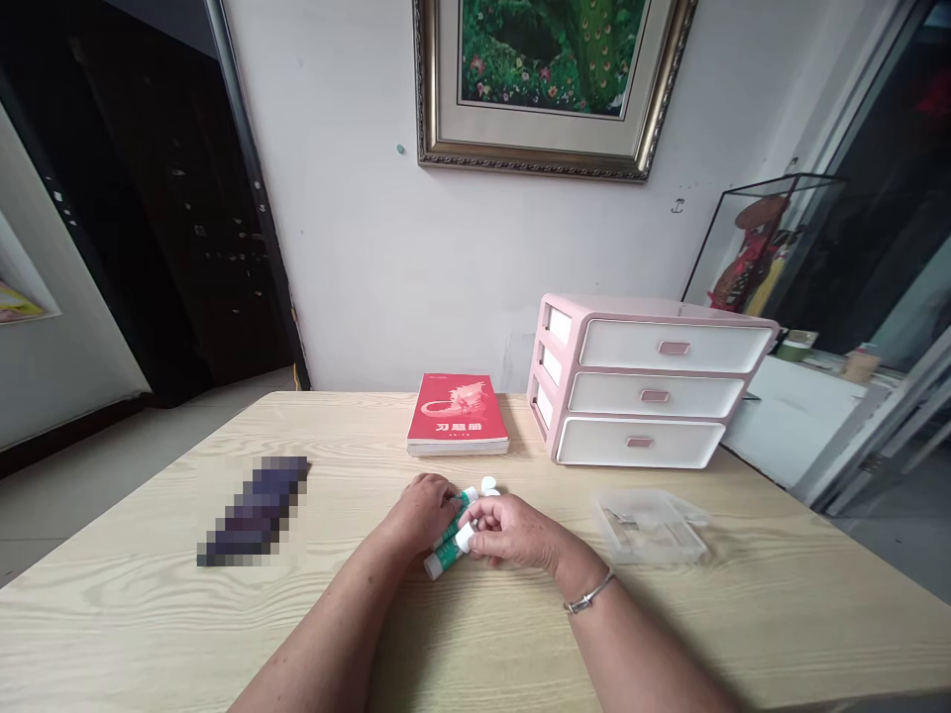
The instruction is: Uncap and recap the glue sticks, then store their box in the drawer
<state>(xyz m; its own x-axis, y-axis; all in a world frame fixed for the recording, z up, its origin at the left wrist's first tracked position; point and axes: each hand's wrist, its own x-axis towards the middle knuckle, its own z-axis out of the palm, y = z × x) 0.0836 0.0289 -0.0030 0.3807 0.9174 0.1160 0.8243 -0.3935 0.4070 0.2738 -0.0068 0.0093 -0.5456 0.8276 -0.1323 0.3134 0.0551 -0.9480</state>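
Note:
Several green-and-white tubes that look like glue sticks lie close together on the table between my hands. My right hand (512,530) pinches the white cap end of the nearest glue stick (444,562), which slants down to the left. My left hand (425,507) is closed over the glue sticks behind it, its fingertips on a green barrel (468,497). Just beyond my right fingers show white ends (488,484) of further sticks or caps; my hand partly hides them. How many sticks there are I cannot tell.
A red book (457,411) lies near the wall. To its right stands a pink-and-white three-drawer box (646,396). A clear plastic case (654,530) rests right of my right hand. At the left is a dark, pixelated object (257,510) on the wooden table (134,614).

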